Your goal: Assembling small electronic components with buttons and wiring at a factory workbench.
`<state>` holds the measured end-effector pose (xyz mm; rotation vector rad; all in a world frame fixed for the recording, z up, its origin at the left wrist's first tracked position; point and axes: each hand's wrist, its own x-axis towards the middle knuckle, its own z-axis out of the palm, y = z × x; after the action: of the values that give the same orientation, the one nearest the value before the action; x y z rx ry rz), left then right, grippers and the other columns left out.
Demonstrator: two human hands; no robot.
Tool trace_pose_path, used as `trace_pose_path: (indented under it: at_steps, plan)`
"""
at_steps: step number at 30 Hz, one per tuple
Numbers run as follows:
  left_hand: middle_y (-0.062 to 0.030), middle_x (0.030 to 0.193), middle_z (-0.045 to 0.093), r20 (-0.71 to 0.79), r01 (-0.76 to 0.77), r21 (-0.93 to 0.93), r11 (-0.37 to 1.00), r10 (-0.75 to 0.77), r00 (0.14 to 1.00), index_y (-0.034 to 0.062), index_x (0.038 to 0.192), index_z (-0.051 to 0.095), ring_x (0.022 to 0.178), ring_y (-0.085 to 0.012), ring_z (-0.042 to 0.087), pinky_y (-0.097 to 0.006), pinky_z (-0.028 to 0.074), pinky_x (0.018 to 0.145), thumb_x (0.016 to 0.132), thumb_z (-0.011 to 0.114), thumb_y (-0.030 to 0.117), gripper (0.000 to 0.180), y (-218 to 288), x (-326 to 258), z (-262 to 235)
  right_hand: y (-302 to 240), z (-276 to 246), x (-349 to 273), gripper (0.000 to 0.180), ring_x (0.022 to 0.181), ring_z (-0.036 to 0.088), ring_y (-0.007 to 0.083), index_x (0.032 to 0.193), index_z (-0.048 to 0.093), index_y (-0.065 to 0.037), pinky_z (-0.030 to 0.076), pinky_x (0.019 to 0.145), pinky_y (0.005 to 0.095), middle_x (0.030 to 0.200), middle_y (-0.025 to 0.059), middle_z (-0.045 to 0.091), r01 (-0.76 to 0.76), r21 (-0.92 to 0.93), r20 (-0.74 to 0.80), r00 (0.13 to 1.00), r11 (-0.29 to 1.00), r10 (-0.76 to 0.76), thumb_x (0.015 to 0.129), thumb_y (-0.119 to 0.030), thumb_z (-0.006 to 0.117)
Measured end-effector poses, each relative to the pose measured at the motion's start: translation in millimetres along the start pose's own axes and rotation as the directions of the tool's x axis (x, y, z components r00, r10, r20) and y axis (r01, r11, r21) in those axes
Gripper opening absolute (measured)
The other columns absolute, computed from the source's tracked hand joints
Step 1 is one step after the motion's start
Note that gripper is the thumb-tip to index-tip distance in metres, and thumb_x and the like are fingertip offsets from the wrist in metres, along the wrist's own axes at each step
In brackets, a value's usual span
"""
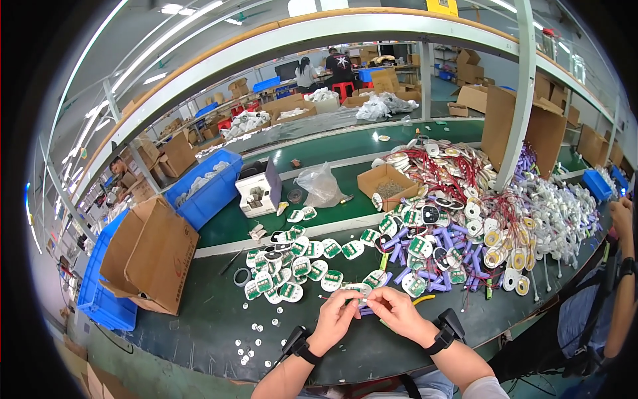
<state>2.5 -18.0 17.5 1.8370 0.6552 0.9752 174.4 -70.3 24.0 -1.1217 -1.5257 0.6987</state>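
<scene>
Fingers of the left hand [337, 312] and the right hand [399, 311] meet in front of the body, both drawn to a narrow pinch, tips nearly touching around a small white piece [363, 302]. It sits right where the two grips meet, so neither hand is clearly nearer; it is too small, and too much covered by the fingers, for its long axis to be made out. Just beyond the fingertips, away from the body, is a white oval case [356, 288], its longer side running roughly left to right, its middle a little toward the left hand. Whether any finger also touches that case is not possible to make out. Past the right hand, on the dark table [199, 339], are a curved yellow handle [423, 299] and, farther off, purple batteries [402, 275] at the near edge of a large mixed pile. Beyond the left hand and to its left lies a heap of white cases with green boards [301, 266]; small white discs [260, 328] are scattered left of that hand.
</scene>
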Motion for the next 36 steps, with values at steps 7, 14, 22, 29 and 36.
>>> trace_pose_path:
  at_steps: [7, 14, 22, 29, 36]
  plan:
    - [-0.0074, 0.091, 0.055, -0.061, -0.015, 0.026, 1.0, 0.016, 0.998, -0.0005, 0.097, 0.06, 0.069, -0.0122, 0.059, -0.023, 0.048, 0.056, 0.086, 0.059, 0.006, 0.012, 2.9, 0.0, -0.6, 1.4, 2.1, -0.2, 0.011, 0.059, 0.057, 0.0137, 0.092, 0.058, -0.002, 0.045, 0.053, 0.027, 0.073, 0.0065, 0.06, 0.063, -0.099, 0.03, 0.998, 0.993, -0.06, 0.085, -0.009, 0.061]
    - [-0.0074, 0.077, 0.055, -0.055, -0.184, 0.371, 0.91, 0.219, 0.974, 0.0055, 0.093, 0.062, 0.069, -0.0174, 0.06, -0.027, 0.047, 0.056, 0.081, 0.064, 0.003, 0.012, 3.9, 1.6, -4.8, 12.0, -0.8, 1.8, 0.015, 0.059, 0.052, 0.0057, 0.093, 0.061, -0.002, 0.041, 0.05, 0.0206, 0.074, 0.0008, 0.06, -0.304, 0.377, 0.206, 0.948, 0.875, 0.241, 0.089, -0.016, 0.059]
    - [-0.0095, 0.08, 0.057, -0.02, -0.307, 0.465, 0.83, 0.357, 0.934, 0.0074, 0.091, 0.063, 0.071, -0.0225, 0.059, -0.028, 0.047, 0.059, 0.079, 0.065, 0.003, 0.013, 8.0, 1.8, -2.6, 10.1, -12.4, 8.4, 0.015, 0.059, 0.045, 0.0022, 0.095, 0.061, -0.004, 0.033, 0.048, 0.0154, 0.076, -0.0009, 0.058, -0.64, 0.57, 0.535, 0.765, 0.515, 0.358, 0.088, -0.018, 0.06]
    - [-0.0058, 0.098, 0.055, -0.028, -0.029, 0.056, 0.998, 0.031, 0.999, 0.0045, 0.128, 0.042, 0.069, -0.0082, 0.052, -0.022, 0.04, 0.053, 0.092, 0.048, 0.008, 0.036, -1.6, 0.0, -0.5, 4.1, -0.1, 3.3, 0.01, 0.065, 0.056, 0.0124, 0.09, 0.057, -0.003, 0.044, 0.053, 0.0267, 0.077, 0.0037, 0.056, -0.019, -0.139, 0.048, 0.999, 0.99, 0.026, 0.084, -0.009, 0.062]
    - [-0.0093, 0.104, 0.052, 0.08, 0.208, -0.312, 0.927, -0.193, 0.978, 0.0067, 0.137, 0.026, 0.068, -0.0101, 0.054, -0.018, 0.038, 0.05, 0.095, 0.042, 0.009, 0.046, -4.3, -1.7, 2.9, 1.9, 6.3, 4.6, 0.011, 0.067, 0.058, 0.0262, 0.085, 0.056, -0.006, 0.046, 0.054, 0.0343, 0.079, 0.0078, 0.054, 0.316, -0.509, 0.017, 0.933, 0.8, -0.358, 0.077, -0.005, 0.063]
